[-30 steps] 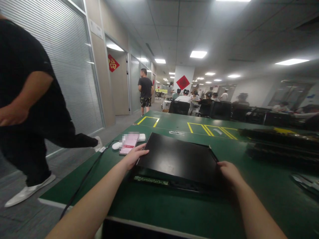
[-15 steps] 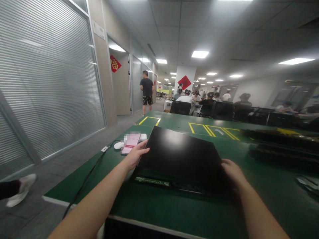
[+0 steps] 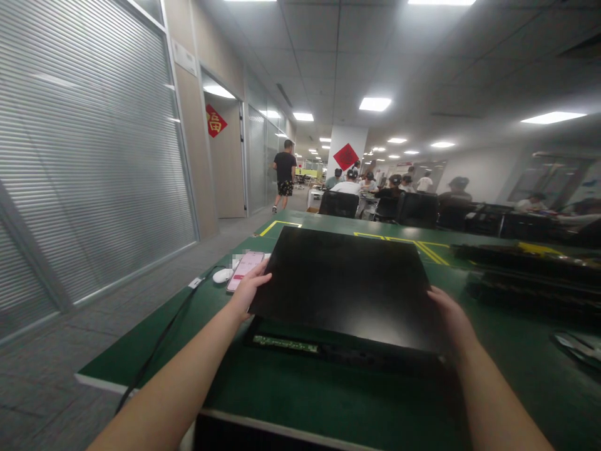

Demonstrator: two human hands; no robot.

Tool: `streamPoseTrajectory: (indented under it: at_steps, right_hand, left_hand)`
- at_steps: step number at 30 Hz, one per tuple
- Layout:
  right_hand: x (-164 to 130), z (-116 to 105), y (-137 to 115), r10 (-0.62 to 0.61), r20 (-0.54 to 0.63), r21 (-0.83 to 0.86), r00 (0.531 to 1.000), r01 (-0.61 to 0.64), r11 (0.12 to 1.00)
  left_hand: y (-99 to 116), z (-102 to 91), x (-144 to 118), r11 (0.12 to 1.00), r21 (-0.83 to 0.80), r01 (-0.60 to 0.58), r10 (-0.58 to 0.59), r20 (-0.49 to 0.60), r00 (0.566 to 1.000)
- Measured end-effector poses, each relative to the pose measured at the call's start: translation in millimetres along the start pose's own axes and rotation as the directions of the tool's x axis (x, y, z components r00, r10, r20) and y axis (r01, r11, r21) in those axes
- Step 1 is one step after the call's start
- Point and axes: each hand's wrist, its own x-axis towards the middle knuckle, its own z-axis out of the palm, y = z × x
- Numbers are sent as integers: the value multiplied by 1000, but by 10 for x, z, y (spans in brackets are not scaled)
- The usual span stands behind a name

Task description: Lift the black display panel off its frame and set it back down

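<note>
A flat black screen panel [image 3: 342, 282] is held by its two side edges, tilted above the green table. My left hand [image 3: 252, 287] is closed on its left edge, with the thumb on the front face. At the right edge my right hand [image 3: 451, 319] grips it, its fingers partly hidden behind. Below the panel lies a dark frame with a green circuit board strip [image 3: 285, 344] showing along its near side. Beside my left hand rests a phone [image 3: 243, 269] with a pinkish screen, next to a white mouse-like object [image 3: 220, 275].
Dark flat parts [image 3: 526, 269] are stacked on the right of the green table [image 3: 154, 338]. Pliers-like tools [image 3: 577, 347] lie at the right edge. A black cable [image 3: 164, 329] runs over the left side. People sit behind; one person [image 3: 284, 169] walks along the corridor.
The panel has shifted and tilted, its face now broader toward me, and both hands have moved slightly apart with it. The walking person is farther right; a shoe at left has gone from view.
</note>
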Motion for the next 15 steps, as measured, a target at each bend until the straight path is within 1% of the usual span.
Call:
streamPoseTrajectory:
  at_steps: [1,2,3,4,5,6,7,8,9,10,11,12,13,14,15]
  right_hand:
    - [-72,23,-33,51,39,48,998,-53,997]
    - [-136,41,-58,141,74,71,987,-146,987]
    - [-187,55,-76,241,92,69,966,-248,966]
    - [-220,61,-88,286,107,75,952,-294,953]
    - [-231,61,-96,304,98,83,948,-312,946]
    - [-221,52,-101,304,64,93,951,-309,947]
    - [-193,34,-104,284,14,105,959,-284,953]
    - [-153,10,-106,258,-54,114,965,-251,961]
    - [-106,-19,-108,228,-120,113,966,-215,970]
    - [-58,-51,-110,194,-164,115,967,-176,978]
    - [-16,-81,-111,170,-185,121,968,-150,981]
    - [18,-106,-111,169,-211,129,963,-144,981]
    - [42,-124,-110,163,-248,138,955,-131,982]
    - [57,-135,-108,153,-288,152,945,-113,982]
    - [66,-139,-104,137,-330,168,934,-85,982]
  left_hand:
    - [19,10,-11,1000,7,3,-3,3,1000]
    - [32,15,-16,1000,17,9,-9,6,1000]
    - [36,12,-15,999,31,23,-23,6,1000]
    - [31,1,-5,998,55,43,-44,1,999]
    - [17,-16,12,993,96,64,-64,-11,998]
    - [-3,-36,34,984,160,77,-72,-37,997]
    - [-24,-51,55,966,250,71,-54,-76,996]
    - [-38,-52,68,931,362,40,4,-120,993]
    - [-38,-31,66,874,486,-15,100,-149,984]
    - [-18,17,39,788,609,-89,230,-158,960]
    - [26,97,-19,687,703,-185,363,-111,925]
    - [93,205,-115,579,758,-302,470,-7,883]
    - [178,335,-251,475,769,-427,554,116,825]
    - [272,475,-426,391,744,-542,597,244,764]
    - [364,610,-635,336,690,-641,615,354,704]
